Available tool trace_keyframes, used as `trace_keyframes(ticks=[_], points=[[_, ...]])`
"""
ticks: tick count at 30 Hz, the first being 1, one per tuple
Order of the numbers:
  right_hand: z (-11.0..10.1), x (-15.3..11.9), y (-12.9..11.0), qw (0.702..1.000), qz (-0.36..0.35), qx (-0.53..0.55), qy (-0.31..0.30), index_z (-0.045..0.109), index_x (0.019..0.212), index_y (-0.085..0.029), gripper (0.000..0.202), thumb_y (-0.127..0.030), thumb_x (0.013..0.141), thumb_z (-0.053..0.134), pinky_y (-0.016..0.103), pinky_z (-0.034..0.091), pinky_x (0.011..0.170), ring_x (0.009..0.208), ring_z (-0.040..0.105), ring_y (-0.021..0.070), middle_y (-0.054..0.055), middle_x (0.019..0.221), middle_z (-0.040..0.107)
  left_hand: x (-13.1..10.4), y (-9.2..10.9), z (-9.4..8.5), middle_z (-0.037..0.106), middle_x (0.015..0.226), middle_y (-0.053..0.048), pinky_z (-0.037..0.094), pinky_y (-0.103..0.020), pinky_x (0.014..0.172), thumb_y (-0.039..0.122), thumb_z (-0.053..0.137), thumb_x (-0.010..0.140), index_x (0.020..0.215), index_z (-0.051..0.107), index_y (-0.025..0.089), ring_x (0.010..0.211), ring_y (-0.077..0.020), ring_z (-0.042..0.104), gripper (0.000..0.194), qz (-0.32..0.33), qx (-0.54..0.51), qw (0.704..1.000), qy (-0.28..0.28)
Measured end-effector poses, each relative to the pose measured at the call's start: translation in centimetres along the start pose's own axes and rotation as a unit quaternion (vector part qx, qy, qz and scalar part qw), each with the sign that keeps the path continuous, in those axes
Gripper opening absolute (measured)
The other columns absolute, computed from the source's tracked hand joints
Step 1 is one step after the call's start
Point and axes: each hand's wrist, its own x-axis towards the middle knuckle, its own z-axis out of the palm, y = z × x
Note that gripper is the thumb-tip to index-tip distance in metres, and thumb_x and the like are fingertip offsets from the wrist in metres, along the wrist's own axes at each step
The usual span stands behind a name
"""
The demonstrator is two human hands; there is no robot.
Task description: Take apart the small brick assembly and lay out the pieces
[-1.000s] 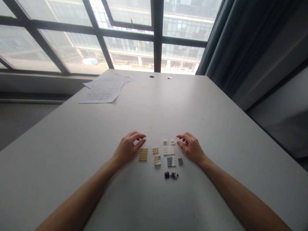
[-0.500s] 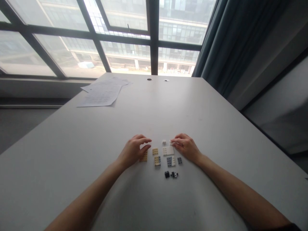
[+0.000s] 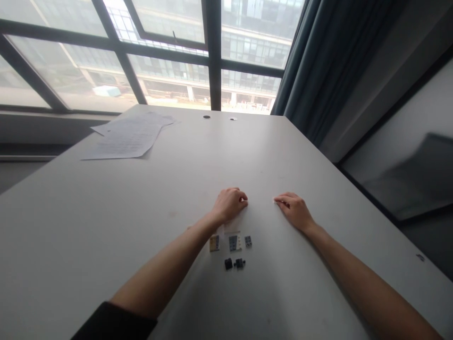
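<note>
My left hand (image 3: 230, 204) is closed in a pinch above the upper part of the toy bricks, and I cannot make out what sits between its fingertips. My right hand (image 3: 293, 208) pinches a small white toy brick (image 3: 275, 200) off to the right. Nearer to me lie a tan-and-grey brick piece (image 3: 214, 243), a grey-and-white brick piece (image 3: 234, 243) and a small dark grey brick (image 3: 248, 242). Below them are a black brick (image 3: 228, 264) and a dark jointed piece (image 3: 239, 263). My left hand and forearm hide other bricks.
Printed papers (image 3: 123, 137) lie at the far left of the white table (image 3: 198, 160). Two round cable holes, one of them a dark hole (image 3: 206, 117), sit near its far edge. Windows are behind it, and a dark curtain (image 3: 311, 71) hangs at the right.
My left hand has gone right over the bricks, from open to pinched. My right hand has moved right and away from the bricks with the small white brick. The camera view has turned slightly right.
</note>
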Motion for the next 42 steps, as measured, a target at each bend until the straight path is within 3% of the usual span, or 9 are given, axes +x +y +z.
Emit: trace_keyframes(ticks=[3, 7, 13, 18, 21, 24, 27, 30, 42], points=[[-1.0, -0.3, 2.8, 0.998, 0.03, -0.039, 0.035, 0.071, 0.091, -0.018, 0.018, -0.019, 0.088, 0.053, 0.04, 0.048, 0.084, 0.09, 0.061, 0.0239, 0.009, 0.092, 0.07, 2.7, 2.4, 1.9, 0.071, 0.087, -0.003, 0.046, -0.031, 0.075, 0.027, 0.06, 0.078, 0.089, 0.074, 0.025, 0.081, -0.0203, 0.064, 0.018, -0.018, -0.015, 1.0, -0.002], [-1.1, -0.5, 3.4, 0.998, 0.022, -0.055, 0.034, 0.07, 0.093, -0.019, 0.019, -0.017, 0.088, 0.052, 0.039, 0.047, 0.086, 0.092, 0.06, 0.0237, 0.008, 0.094, 0.07, 5.1, 5.2, 3.8, 0.072, 0.091, -0.005, 0.045, -0.034, 0.082, 0.029, 0.059, 0.08, 0.091, 0.074, 0.024, 0.089, -0.0228, 0.064, 0.019, -0.032, -0.028, 0.999, 0.0], [-0.5, -0.4, 2.7, 0.997, 0.009, -0.065, 0.037, 0.068, 0.095, -0.019, 0.018, -0.018, 0.089, 0.05, 0.038, 0.048, 0.085, 0.091, 0.06, 0.0239, 0.007, 0.094, 0.069, 5.2, 5.8, 3.9, 0.07, 0.091, -0.005, 0.046, -0.032, 0.082, 0.033, 0.064, 0.079, 0.104, 0.069, 0.021, 0.088, -0.0214, 0.064, 0.028, -0.017, -0.055, 0.998, 0.004], [-0.7, -0.6, 3.0, 0.996, 0.002, -0.059, 0.064, 0.065, 0.104, -0.016, 0.021, -0.021, 0.088, 0.052, 0.039, 0.049, 0.082, 0.088, 0.061, 0.0249, 0.01, 0.097, 0.066, 0.6, 1.8, -0.9, 0.067, 0.094, -0.002, 0.048, -0.029, 0.078, 0.037, 0.065, 0.08, 0.111, 0.064, 0.023, 0.082, -0.0165, 0.062, 0.034, -0.005, -0.072, 0.997, 0.038], [-0.6, -0.9, 2.4, 0.994, -0.03, -0.059, 0.091, 0.066, 0.101, -0.018, 0.02, -0.02, 0.089, 0.051, 0.04, 0.05, 0.082, 0.089, 0.06, 0.0253, 0.01, 0.096, 0.065, -4.4, -2.2, -4.8, 0.066, 0.091, -0.002, 0.049, -0.031, 0.079, 0.035, 0.063, 0.082, 0.103, 0.066, 0.022, 0.08, -0.0163, 0.06, 0.026, -0.013, -0.073, 0.994, 0.077], [0.1, -1.0, 0.5, 0.993, -0.085, -0.033, 0.079, 0.066, 0.102, -0.019, 0.02, -0.019, 0.089, 0.05, 0.041, 0.05, 0.084, 0.092, 0.06, 0.0249, 0.009, 0.096, 0.065, -10.0, -5.5, -7.1, 0.065, 0.098, -0.004, 0.05, -0.035, 0.084, 0.041, 0.061, 0.083, 0.105, 0.065, 0.023, 0.089, -0.019, 0.061, 0.029, -0.004, -0.066, 0.994, 0.089], [1.1, -0.9, -2.0, 0.987, -0.155, 0.006, 0.042, 0.065, 0.103, -0.021, 0.02, -0.017, 0.089, 0.052, 0.04, 0.05, 0.087, 0.095, 0.06, 0.0237, 0.008, 0.097, 0.065, -14.3, -7.0, -7.2, 0.062, 0.115, -0.007, 0.048, -0.039, 0.093, 0.043, 0.063, 0.082, 0.114, 0.061, 0.024, 0.106, -0.0227, 0.057, 0.037, 0.026, -0.049, 0.997, 0.055], [1.9, -0.8, -3.8, 0.981, -0.19, 0.03, 0.028, 0.065, 0.104, -0.021, 0.02, -0.017, 0.089, 0.053, 0.04, 0.05, 0.087, 0.093, 0.06, 0.0227, 0.008, 0.096, 0.066, -16.2, -7.3, -6.1, 0.06, 0.123, -0.009, 0.046, -0.039, 0.097, 0.039, 0.065, 0.082, 0.118, 0.059, 0.024, 0.112, -0.0232, 0.055, 0.04, 0.064, -0.043, 0.997, 0.025], [0.4, -2.9, -2.6, 0.99, -0.121, 0.045, 0.048, 0.066, 0.1, -0.022, 0.017, -0.018, 0.088, 0.054, 0.038, 0.05, 0.085, 0.092, 0.061, 0.0219, 0.006, 0.096, 0.065, -15.9, -7.7, -4.6, 0.068, 0.11, -0.007, 0.051, -0.035, 0.092, 0.035, 0.065, 0.083, 0.109, 0.063, 0.022, 0.105, -0.0209, 0.059, 0.03, 0.088, -0.048, 0.993, 0.06]])
